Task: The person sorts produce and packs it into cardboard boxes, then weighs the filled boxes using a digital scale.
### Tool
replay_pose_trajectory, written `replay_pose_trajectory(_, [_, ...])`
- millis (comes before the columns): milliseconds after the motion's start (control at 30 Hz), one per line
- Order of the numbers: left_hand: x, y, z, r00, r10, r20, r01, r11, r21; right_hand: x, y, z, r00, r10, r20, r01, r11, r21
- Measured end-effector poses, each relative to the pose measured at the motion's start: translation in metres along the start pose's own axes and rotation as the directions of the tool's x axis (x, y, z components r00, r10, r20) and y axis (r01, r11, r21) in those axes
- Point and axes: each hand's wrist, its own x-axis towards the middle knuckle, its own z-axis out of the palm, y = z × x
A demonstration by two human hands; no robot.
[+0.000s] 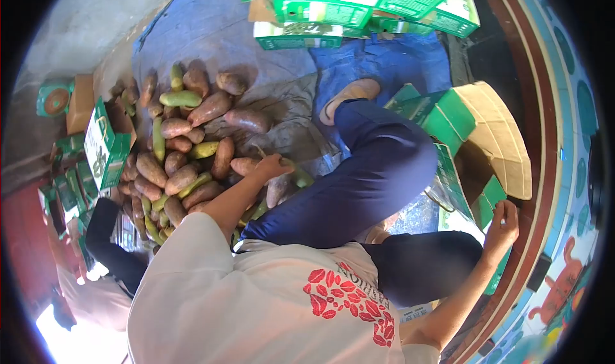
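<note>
View from above of a person seated on the floor, legs in blue trousers stretched toward 12 o'clock over a blue tarp. At 9 to 10 o'clock lies a large pile of reddish-brown tubers that look like sweet potatoes, mixed with green and yellowish ones.

The left hand reaches to the near edge of the pile, fingers curled down over one sweet potato that lies among the others. At 3 to 4 o'clock the right hand touches the green edge of an open carton, fingers bent. Whether it grips the flap cannot be told, and the carton's inside is hidden.

More green-and-white cartons are stacked at 12 o'clock, and another green box stands at 9 o'clock beside the pile. A second person's dark sleeve shows at 8 o'clock.

Judging by the size of the pile, most of the sorting or packing remains. No filled carton can be seen.
</note>
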Motion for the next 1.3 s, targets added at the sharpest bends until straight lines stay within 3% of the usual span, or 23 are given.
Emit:
replay_pose_trajectory(133, [0.011,-0.001,0.006,0.99,0.069,0.126,-0.088,0.985,0.152,0.002,-0.011,-0.003,0.999,-0.024,-0.024,0.023,0.999,-0.042])
replay_pose_trajectory(367, [0.001,0.01,-0.003,0.992,0.01,0.122,-0.042,0.963,0.265,0.0,-0.018,-0.007,0.995,-0.016,-0.096,0.02,0.999,0.039])
replay_pose_trajectory(467, [-0.002,0.011,-0.019,0.997,-0.002,0.077,-0.022,0.95,0.313,-0.001,-0.019,-0.009,0.995,0.026,-0.091,-0.021,0.999,0.05])
replay_pose_trajectory(567, [0.002,0.007,-0.042,0.997,0.06,-0.04,-0.048,0.969,0.242,-0.003,-0.018,-0.012,0.993,0.044,-0.106,-0.038,0.998,0.059])
replay_pose_trajectory(767, [-0.004,0.036,-0.084,0.967,0.079,-0.241,-0.099,0.993,-0.071,-0.009,-0.02,-0.02,0.987,0.086,-0.135,-0.078,0.995,0.065])
replay_pose_trajectory(900, [-0.014,0.057,-0.079,0.927,0.156,-0.34,-0.132,0.987,0.093,-0.013,-0.019,-0.022,0.983,0.098,-0.155,-0.086,0.993,0.082])
replay_pose_trajectory(1000, [0.011,0.031,-0.055,0.884,0.261,-0.388,-0.155,0.946,0.284,-0.016,-0.015,-0.023,0.982,0.105,-0.154,-0.094,0.993,0.077])
replay_pose_trajectory(1100, [0.025,0.009,-0.034,0.877,0.25,-0.41,-0.113,0.938,0.329,-0.019,-0.01,-0.024,0.982,0.093,-0.167,-0.082,0.994,0.069])
replay_pose_trajectory(1167, [0.038,-0.004,-0.041,0.927,0.083,-0.366,-0.033,0.99,0.139,-0.021,-0.008,-0.026,0.981,0.084,-0.177,-0.073,0.995,0.064])
replay_pose_trajectory(1233, [0.026,0.014,-0.054,0.932,0.029,-0.361,-0.005,0.998,0.067,-0.022,-0.009,-0.028,0.98,0.077,-0.186,-0.067,0.996,0.06])
replay_pose_trajectory(1300, [-0.007,0.043,-0.076,0.904,0.088,-0.419,-0.042,0.992,0.117,-0.022,-0.007,-0.028,0.978,0.095,-0.187,-0.083,0.994,0.073])
